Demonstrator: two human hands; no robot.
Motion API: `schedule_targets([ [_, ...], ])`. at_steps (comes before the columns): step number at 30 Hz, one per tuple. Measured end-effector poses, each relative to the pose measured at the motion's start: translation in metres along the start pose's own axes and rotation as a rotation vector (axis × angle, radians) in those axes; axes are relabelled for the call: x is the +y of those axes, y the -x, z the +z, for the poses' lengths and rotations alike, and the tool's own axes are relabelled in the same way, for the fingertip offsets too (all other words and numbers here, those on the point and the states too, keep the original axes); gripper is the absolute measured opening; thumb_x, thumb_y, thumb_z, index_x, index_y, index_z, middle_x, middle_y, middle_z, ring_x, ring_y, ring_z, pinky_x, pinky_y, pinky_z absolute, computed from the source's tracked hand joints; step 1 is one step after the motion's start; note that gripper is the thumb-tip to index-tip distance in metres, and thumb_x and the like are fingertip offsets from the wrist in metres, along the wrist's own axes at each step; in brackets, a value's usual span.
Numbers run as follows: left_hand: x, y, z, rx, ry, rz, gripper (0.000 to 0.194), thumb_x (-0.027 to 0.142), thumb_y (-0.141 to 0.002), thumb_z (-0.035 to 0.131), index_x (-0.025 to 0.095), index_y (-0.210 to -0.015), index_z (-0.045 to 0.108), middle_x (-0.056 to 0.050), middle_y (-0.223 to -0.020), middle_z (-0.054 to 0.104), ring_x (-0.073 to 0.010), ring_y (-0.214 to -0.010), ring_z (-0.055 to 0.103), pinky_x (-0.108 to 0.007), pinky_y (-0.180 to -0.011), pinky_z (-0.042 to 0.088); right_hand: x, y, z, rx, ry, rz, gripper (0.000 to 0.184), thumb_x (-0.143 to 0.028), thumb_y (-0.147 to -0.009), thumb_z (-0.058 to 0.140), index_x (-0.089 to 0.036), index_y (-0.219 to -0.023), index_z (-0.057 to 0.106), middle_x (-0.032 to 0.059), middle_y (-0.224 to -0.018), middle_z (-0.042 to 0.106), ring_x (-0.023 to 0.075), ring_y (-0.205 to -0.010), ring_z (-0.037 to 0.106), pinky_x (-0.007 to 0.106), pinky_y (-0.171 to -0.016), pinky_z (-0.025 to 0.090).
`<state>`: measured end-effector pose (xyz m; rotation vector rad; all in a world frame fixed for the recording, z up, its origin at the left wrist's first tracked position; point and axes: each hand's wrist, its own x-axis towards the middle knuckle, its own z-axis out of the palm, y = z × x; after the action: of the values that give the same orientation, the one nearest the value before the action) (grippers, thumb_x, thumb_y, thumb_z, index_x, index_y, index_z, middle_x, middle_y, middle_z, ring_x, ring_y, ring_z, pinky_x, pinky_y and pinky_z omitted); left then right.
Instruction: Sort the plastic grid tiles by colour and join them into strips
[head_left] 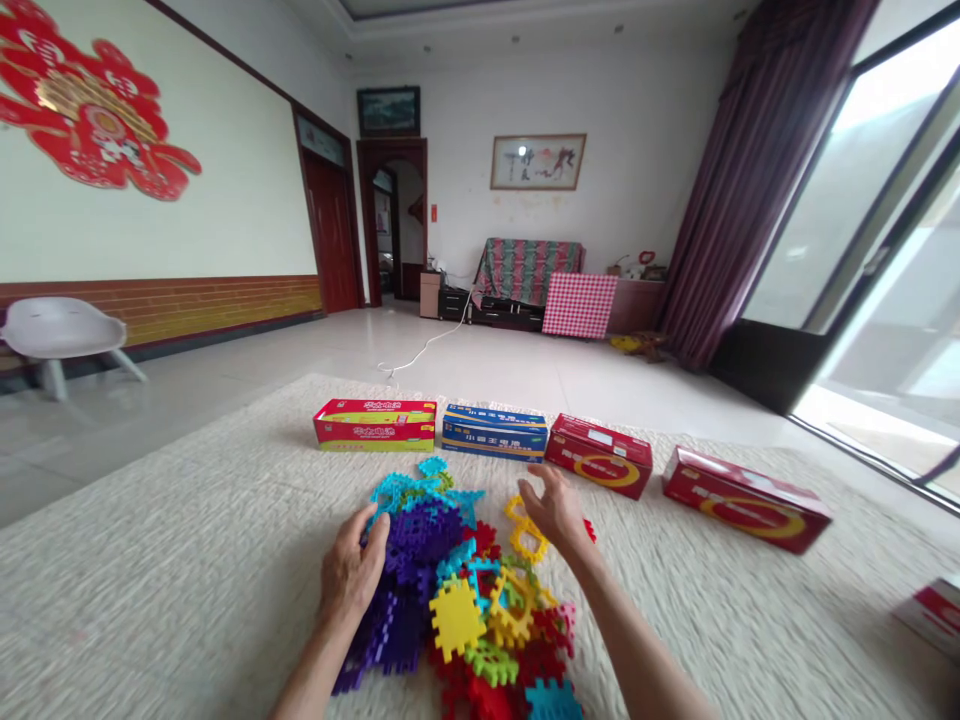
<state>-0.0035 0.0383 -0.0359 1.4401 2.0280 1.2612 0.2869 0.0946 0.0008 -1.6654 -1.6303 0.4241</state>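
While the left hand (352,565) flanks toothed plates (421,538), the right hand (556,508) adjoins yellow rings (523,525), both with fingers parted.

White wall (637,120), tiled floor (337,345), purple curtain (757,160) — bright window (817,220)

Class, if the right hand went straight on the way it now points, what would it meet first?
Most likely the blue battery box, just ahead of the right hand; the hand's height is unclear, so it might pass over the box instead.
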Motion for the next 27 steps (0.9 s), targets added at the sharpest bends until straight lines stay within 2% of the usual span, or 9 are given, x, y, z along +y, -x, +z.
schedule_targets([
  [1, 0.0, 0.001, 0.002, 0.004, -0.008, 0.018, 0.052, 0.049, -0.081, 0.043, 0.015, -0.113, 0.065, -0.013, -0.119, 0.067, -0.0286, -0.112, 0.061, -0.04, -0.099, 0.046, 0.013, 0.001, -0.009, 0.035, 0.048, 0.042, 0.043, -0.036, -0.08, 0.053, -0.014, -0.116, 0.062, 0.0183, -0.121, 0.06, 0.0346, -0.115, 0.051, 0.05, -0.096, 0.036],
  [3, 0.0, 0.002, 0.004, 0.015, -0.018, 0.04, 0.05, 0.049, -0.082, 0.043, 0.015, -0.112, 0.065, -0.014, -0.118, 0.067, -0.0287, -0.113, 0.06, -0.04, -0.1, 0.045, 0.033, 0.005, -0.018, 0.05, 0.116, 0.102, 0.041, -0.037, -0.078, 0.055, -0.012, -0.111, 0.063, 0.0215, -0.119, 0.06, 0.0404, -0.116, 0.048, 0.06, -0.096, 0.031],
  [6, 0.002, 0.002, 0.004, 0.019, -0.021, 0.032, 0.049, 0.047, -0.082, 0.044, 0.016, -0.112, 0.066, -0.013, -0.117, 0.068, -0.0281, -0.113, 0.061, -0.039, -0.099, 0.046, 0.042, 0.014, -0.01, -0.001, 0.144, 0.066, 0.034, -0.035, -0.08, 0.053, -0.015, -0.103, 0.066, 0.0187, -0.118, 0.062, 0.0387, -0.115, 0.049, 0.057, -0.097, 0.032],
  [12, 0.005, 0.001, 0.0, -0.005, 0.0, -0.025, 0.045, 0.046, -0.082, 0.046, 0.018, -0.11, 0.067, -0.011, -0.115, 0.069, -0.0264, -0.11, 0.063, -0.036, -0.097, 0.047, 0.006, 0.028, 0.029, -0.138, 0.036, -0.064, 0.035, -0.035, -0.088, 0.044, -0.017, -0.109, 0.066, 0.0129, -0.111, 0.068, 0.0267, -0.108, 0.059, 0.038, -0.096, 0.04],
  [17, 0.002, -0.005, -0.008, -0.014, 0.085, -0.094, 0.045, 0.046, -0.082, 0.046, 0.018, -0.11, 0.067, -0.011, -0.112, 0.071, -0.0255, -0.106, 0.065, -0.034, -0.093, 0.049, -0.028, 0.033, 0.04, -0.243, -0.126, -0.11, 0.045, -0.045, -0.092, 0.038, -0.018, -0.119, 0.062, 0.0083, -0.114, 0.069, 0.0211, -0.104, 0.064, 0.03, -0.087, 0.048],
  [22, -0.006, -0.013, -0.019, 0.061, 0.135, -0.121, 0.039, 0.045, -0.082, 0.048, 0.02, -0.102, 0.069, -0.008, -0.109, 0.073, -0.0257, -0.103, 0.067, -0.034, -0.092, 0.051, -0.046, 0.013, 0.05, -0.205, -0.232, -0.124, 0.045, -0.046, -0.092, 0.037, -0.019, -0.114, 0.065, 0.0075, -0.11, 0.07, 0.022, -0.104, 0.063, 0.032, -0.09, 0.047],
  [27, -0.013, -0.017, -0.022, 0.093, 0.145, -0.086, 0.036, 0.045, -0.082, 0.049, 0.021, -0.099, 0.07, -0.006, -0.108, 0.073, -0.0255, -0.102, 0.067, -0.034, -0.09, 0.052, -0.054, -0.023, 0.084, -0.202, -0.141, -0.123, 0.037, -0.04, -0.085, 0.052, -0.018, -0.111, 0.066, 0.0116, -0.119, 0.064, 0.0267, -0.112, 0.057, 0.039, -0.097, 0.041],
])
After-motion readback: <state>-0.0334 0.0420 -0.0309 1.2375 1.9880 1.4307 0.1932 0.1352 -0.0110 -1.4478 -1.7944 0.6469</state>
